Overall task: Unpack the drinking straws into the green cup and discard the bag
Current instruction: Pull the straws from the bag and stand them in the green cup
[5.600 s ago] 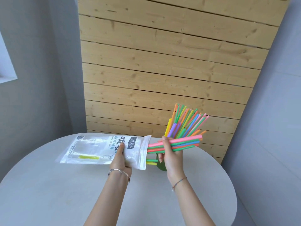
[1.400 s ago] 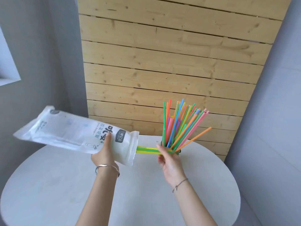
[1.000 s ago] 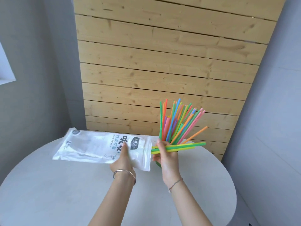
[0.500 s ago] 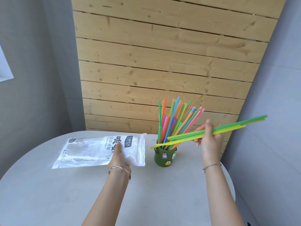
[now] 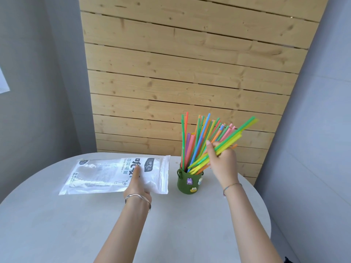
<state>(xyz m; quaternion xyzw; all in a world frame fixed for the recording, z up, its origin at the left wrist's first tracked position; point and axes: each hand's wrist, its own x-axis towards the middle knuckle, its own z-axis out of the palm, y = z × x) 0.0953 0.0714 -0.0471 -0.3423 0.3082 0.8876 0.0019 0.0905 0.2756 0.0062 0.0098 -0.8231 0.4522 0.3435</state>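
Lowered since half a second ago, the green and yellow straws (image 5: 235, 137) are now tilted with their low ends at the mouth of the green cup (image 5: 189, 182), and are gripped by the curled fingers of the right hand (image 5: 222, 162). Much bare table (image 5: 57, 224) is left on the near side. Many coloured straws (image 5: 191, 143) are stood in the cup. Just beside it, at left, the bag (image 5: 106, 175) is pinched by the left hand (image 5: 136, 184), thumb on top, other fingers hidden. A wooden panel (image 5: 190, 73) is seen behind.
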